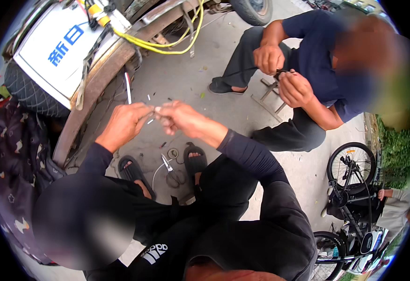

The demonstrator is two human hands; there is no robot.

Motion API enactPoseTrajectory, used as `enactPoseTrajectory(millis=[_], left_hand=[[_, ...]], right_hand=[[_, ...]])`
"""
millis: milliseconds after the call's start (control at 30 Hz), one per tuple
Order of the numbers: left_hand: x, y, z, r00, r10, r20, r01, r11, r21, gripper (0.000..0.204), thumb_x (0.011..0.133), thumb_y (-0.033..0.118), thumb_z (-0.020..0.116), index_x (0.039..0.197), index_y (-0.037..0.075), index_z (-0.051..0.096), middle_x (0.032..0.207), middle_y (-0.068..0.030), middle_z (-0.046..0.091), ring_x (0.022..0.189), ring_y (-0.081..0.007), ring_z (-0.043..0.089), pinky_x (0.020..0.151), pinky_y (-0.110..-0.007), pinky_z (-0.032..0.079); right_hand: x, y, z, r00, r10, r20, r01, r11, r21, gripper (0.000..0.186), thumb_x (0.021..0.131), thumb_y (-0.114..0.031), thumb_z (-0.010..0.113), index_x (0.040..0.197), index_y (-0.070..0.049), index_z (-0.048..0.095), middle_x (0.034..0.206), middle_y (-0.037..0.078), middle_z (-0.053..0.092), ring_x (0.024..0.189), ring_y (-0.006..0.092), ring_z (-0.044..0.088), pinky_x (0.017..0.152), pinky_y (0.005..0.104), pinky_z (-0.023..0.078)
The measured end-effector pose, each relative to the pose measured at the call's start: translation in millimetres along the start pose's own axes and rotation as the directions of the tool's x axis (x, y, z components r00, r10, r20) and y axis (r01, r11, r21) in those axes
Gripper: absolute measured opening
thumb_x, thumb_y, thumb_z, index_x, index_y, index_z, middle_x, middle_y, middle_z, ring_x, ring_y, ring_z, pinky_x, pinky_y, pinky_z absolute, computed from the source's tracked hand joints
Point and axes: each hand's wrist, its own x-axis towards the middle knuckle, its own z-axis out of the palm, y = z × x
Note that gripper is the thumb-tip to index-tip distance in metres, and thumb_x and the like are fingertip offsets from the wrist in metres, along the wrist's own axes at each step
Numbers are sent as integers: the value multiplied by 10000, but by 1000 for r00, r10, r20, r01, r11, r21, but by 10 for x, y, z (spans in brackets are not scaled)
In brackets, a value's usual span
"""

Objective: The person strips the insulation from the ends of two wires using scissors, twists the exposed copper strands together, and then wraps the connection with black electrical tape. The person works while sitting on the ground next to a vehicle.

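My left hand (124,125) and my right hand (180,117) meet over the ground in front of my feet, fingertips pinched close together. Whatever lies between them is too small and blurred to name. A thin white strip with red and dark parts (128,88) stands just beyond my left hand; I cannot tell if the hand touches it. Below my hands, scissors (174,178) with dark handles lie between my sandals, close to a small ring like a tape roll (172,153) and a thin pale wire (155,178).
A white vehicle body (55,56) with a rusty frame rail (90,93) and yellow cables (167,48) stands at the left. A seated person (308,61) at the right handles a small dark item. Bicycles (350,173) are farther right. Small scraps dot the ground.
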Motion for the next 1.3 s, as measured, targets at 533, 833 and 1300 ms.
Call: enactPoseTrajectory(millis=[533, 833, 1300], left_hand=[[-540, -461, 246, 996, 33, -84, -36, 999, -38, 207, 918, 130, 646, 1096, 52, 716, 907, -123, 697, 794, -363, 652, 689, -428, 515], [-616, -492, 277, 993, 33, -109, -41, 997, -70, 207, 914, 125, 659, 1096, 54, 724, 927, -126, 709, 796, -357, 662, 682, -414, 524], [-148, -371, 539, 999, 3, -50, -5, 999, -32, 171, 894, 94, 652, 1039, 28, 714, 934, -147, 706, 836, -372, 664, 719, -435, 527]], right_hand=[[265, 524, 322, 571, -731, 373, 137, -364, -921, 92, 927, -193, 683, 949, -106, 660, 760, 44, 626, 655, 170, 606, 565, 294, 476], [198, 551, 336, 555, -750, 359, 136, -345, -929, 266, 946, -329, 671, 1034, -80, 652, 832, 39, 621, 678, 237, 633, 525, 336, 490], [180, 569, -236, 607, -765, 214, 229, -90, -969, 282, 964, -351, 634, 922, -73, 641, 736, 46, 629, 644, 203, 661, 536, 309, 496]])
